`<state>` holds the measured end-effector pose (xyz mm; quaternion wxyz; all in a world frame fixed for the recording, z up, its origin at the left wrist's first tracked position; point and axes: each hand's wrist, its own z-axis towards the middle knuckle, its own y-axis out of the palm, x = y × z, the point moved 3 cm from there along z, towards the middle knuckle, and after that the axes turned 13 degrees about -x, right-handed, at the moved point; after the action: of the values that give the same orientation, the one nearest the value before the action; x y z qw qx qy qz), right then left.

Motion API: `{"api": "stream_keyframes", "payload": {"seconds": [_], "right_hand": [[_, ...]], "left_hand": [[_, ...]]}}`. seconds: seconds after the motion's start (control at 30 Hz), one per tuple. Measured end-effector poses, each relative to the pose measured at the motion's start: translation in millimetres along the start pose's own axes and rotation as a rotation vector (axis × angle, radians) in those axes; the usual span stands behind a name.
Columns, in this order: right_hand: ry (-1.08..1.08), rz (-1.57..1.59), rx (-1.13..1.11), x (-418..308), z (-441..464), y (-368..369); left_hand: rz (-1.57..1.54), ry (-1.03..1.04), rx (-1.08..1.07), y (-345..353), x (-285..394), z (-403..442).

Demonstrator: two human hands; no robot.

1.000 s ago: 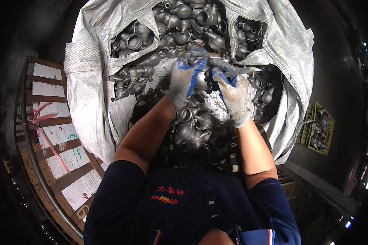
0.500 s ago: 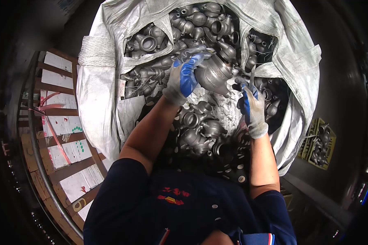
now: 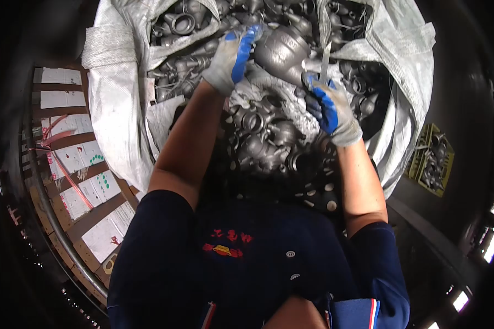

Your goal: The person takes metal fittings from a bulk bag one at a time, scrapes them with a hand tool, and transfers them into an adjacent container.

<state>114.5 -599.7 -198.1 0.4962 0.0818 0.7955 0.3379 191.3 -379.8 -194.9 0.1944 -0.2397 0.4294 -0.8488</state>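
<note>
Bulbous grey metal casting (image 3: pixel 282 52) is between the gloved hands, which are apart. Left hand (image 3: pixel 230 61) is at its left side, grip unclear; right hand (image 3: pixel 330 107), at its lower end, clasps a flat metal strip (image 3: pixel 325 67). White bulk bag (image 3: pixel 123 118) surrounds casting.

Passable between the left hand (image 3: pixel 231 59) and right hand (image 3: pixel 330 107), low over crumpled white sheeting (image 3: pixel 252 86). Blocked beyond by a large casting (image 3: pixel 282 54), nearer by heaped parts (image 3: pixel 266 140), rightward by a jutting thin tool (image 3: pixel 326 64).

Light brightens the white sack (image 3: pixel 115 120) and leaves a soft sheen on the metal part (image 3: pixel 282 52), against dark surroundings. Glare spots (image 3: pixel 492 247) dot the fisheye-curved right edge.
</note>
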Motion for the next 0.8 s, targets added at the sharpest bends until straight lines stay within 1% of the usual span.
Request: {"api": "stream_keyframes", "payload": {"seconds": [0.03,0.07,0.1,0.13,0.17,0.2,0.23,0.3,0.33,0.37,0.4,0.43,0.47,0.5,0.53,0.57,0.63,0.67,0.7,0.73,0.77,0.8], "right_hand": [[0.001,-0.039,-0.047,-2.2,1.3,-8.0],[-0.008,-0.078,0.014,-3.0,-1.7,-8.6],[0.015,-0.102,0.005,-3.8,-4.1,-11.2],[-0.014,-0.242,0.021,-2.9,-7.9,-11.7],[-0.052,-0.388,0.026,-2.4,-9.5,-11.9],[0.027,-0.52,0.086,1.1,-10.3,-15.7],[0.235,-0.598,0.145,6.4,-10.3,-21.3],[0.302,-0.587,0.031,24.6,-11.2,-31.3],[0.336,-0.584,0.031,39.9,-10.9,-38.4],[0.373,-0.567,-0.04,47.3,-13.8,-37.8],[0.52,-0.769,-0.071,57.0,-13.4,-41.8],[0.499,-0.874,-0.153,58.7,-15.2,-31.9],[0.566,-0.902,-0.177,84.2,-13.7,-56.6],[0.603,-0.91,-0.143,76.2,-19.0,-36.9],[0.554,-1.136,-0.205,108.6,-18.7,-64.4],[0.711,-1.39,-0.134,90.2,-21.0,-46.3],[0.503,-1.227,-0.153,73.9,-15.2,-47.6],[0.409,-1.083,-0.15,68.4,-14.4,-46.5],[0.384,-1.005,-0.164,67.7,-12.6,-51.8],[0.379,-0.957,-0.185,67.7,-10.4,-56.7],[0.369,-0.923,-0.203,68.3,-7.5,-60.8],[0.355,-0.9,-0.218,70.4,-5.8,-63.2]], "left_hand": [[0.152,-0.057,-0.026,-1.2,0.9,3.5],[-0.496,-0.426,-0.004,5.4,-9.1,11.3],[-1.154,-0.804,0.014,20.5,-7.7,10.6],[-1.138,-0.603,0.096,13.1,-3.0,15.1],[-1.04,-0.661,0.122,8.1,-7.0,14.5],[-1.151,-0.649,0.155,7.8,-5.0,16.2],[-1.259,-0.629,0.191,8.3,-4.0,18.3],[-1.181,-0.642,0.036,13.3,-17.0,8.2],[-1.225,-0.833,0.016,11.5,-10.6,6.6],[-1.03,-0.88,-0.073,-0.9,8.3,16.4],[-0.992,-0.811,-0.108,3.5,4.3,17.2],[-0.952,-0.741,-0.142,13.0,-0.9,14.9],[-0.973,-0.712,-0.135,18.4,0.3,14.5],[-0.995,-0.686,-0.132,18.9,5.9,14.1],[-0.892,-0.674,-0.174,13.0,13.3,15.9],[-0.787,-0.663,-0.212,6.9,22.6,16.2],[-0.532,-0.611,-0.451,-5.7,45.7,25.1],[-0.397,-0.587,-0.532,-12.8,55.1,28.0],[-0.259,-0.566,-0.611,-17.1,60.8,29.5],[-0.226,-0.509,-0.654,-15.7,63.6,27.8],[-0.248,-0.4,-0.614,-9.3,63.6,24.2],[-0.278,-0.376,-0.639,-5.6,64.3,21.7]]}}
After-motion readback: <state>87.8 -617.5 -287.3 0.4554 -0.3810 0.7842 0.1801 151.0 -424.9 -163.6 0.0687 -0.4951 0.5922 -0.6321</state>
